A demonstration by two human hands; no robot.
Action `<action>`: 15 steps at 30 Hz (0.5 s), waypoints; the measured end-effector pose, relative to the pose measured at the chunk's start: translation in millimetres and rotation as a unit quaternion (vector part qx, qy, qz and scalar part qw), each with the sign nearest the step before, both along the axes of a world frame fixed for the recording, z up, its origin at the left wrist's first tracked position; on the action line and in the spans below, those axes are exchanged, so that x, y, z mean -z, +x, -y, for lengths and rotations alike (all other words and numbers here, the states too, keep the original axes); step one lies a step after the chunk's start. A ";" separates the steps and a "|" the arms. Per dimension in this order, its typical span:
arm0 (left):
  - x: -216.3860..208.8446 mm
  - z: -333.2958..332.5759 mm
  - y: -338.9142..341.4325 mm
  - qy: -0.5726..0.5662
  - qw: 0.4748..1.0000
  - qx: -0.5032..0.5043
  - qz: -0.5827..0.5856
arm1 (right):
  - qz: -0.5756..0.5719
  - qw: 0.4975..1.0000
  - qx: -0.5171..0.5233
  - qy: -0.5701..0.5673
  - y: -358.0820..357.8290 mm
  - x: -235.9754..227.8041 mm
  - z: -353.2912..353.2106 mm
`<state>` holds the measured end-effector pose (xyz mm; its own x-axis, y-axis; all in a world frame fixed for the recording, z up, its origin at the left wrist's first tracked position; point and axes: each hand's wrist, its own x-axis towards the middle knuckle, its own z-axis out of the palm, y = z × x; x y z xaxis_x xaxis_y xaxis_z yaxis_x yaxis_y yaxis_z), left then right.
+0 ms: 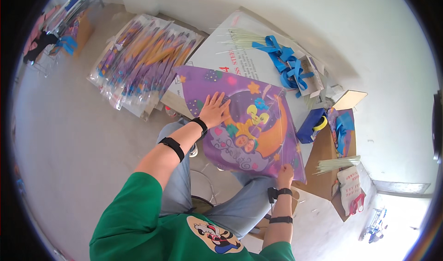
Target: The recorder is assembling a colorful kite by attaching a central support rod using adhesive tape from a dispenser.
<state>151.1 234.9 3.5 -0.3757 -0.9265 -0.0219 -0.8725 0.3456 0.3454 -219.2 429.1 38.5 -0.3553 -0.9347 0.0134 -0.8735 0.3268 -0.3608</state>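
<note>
A purple kite [230,95] printed with a yellow cartoon rabbit, an orange moon and strawberries lies across my lap and the table edge. My left hand [214,111] rests on its left half with fingers spread flat. At the near right corner my right hand [285,174] is closed, pinching the kite by its edge. A thin pale rod [280,136] runs over the kite's right side down towards that hand. Whether the fingers also grip the rod, I cannot tell.
Bagged kites [147,58] lie piled at the far left. On the white table board [212,46] are thin rods [247,38], blue ribbons [279,56] and a small open box [314,76]. To the right, a blue tape dispenser [310,127] sits by a cardboard box [323,169] with more rods [339,164].
</note>
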 end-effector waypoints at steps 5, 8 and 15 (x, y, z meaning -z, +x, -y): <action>5.8 10.9 -10.0 -0.025 0.998 0.038 -0.040 | 0.029 0.997 -0.021 -0.074 26.9 -32.4 36.5; 2.7 17.6 -13.5 -0.056 0.997 0.022 -0.050 | 0.057 0.992 -0.091 -0.061 53.0 -34.1 79.5; -29.5 54.0 -6.0 0.093 0.975 -0.043 -0.200 | 0.116 0.963 -0.219 -0.106 129.1 -15.5 203.7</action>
<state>145.1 180.9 33.0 -0.3099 -0.9489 -0.0596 -0.6785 0.1768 0.7130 -90.1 225.4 54.0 0.0569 -0.9805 0.1881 -0.7984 -0.1578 -0.5811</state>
